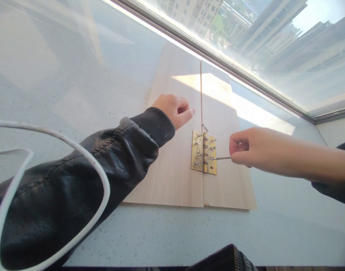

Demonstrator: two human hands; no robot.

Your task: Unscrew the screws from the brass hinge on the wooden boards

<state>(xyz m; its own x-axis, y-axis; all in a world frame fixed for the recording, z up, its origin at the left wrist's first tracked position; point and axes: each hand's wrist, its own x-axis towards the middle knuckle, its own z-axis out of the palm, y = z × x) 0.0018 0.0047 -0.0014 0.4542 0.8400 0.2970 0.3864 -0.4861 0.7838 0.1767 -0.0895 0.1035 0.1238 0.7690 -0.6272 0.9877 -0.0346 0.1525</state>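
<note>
A brass hinge (205,154) lies open across the seam between two pale wooden boards, the left board (172,177) and the right board (231,188). Several screws stand up from its holes; one hole at the lower right shows no screw. My right hand (247,146) is closed around a screwdriver (223,158), its thin shaft reaching a screw on the right leaf. The handle is hidden in the fist. Above the left board, up and left of the hinge, my left hand (172,109) is closed with curled fingers; whether it holds anything is hidden.
Loose screws (205,127) lie just above the hinge. Beneath the boards is a pale speckled countertop (104,229). A window frame (217,56) runs along the far side. A white cable (104,180) loops in front of my left sleeve.
</note>
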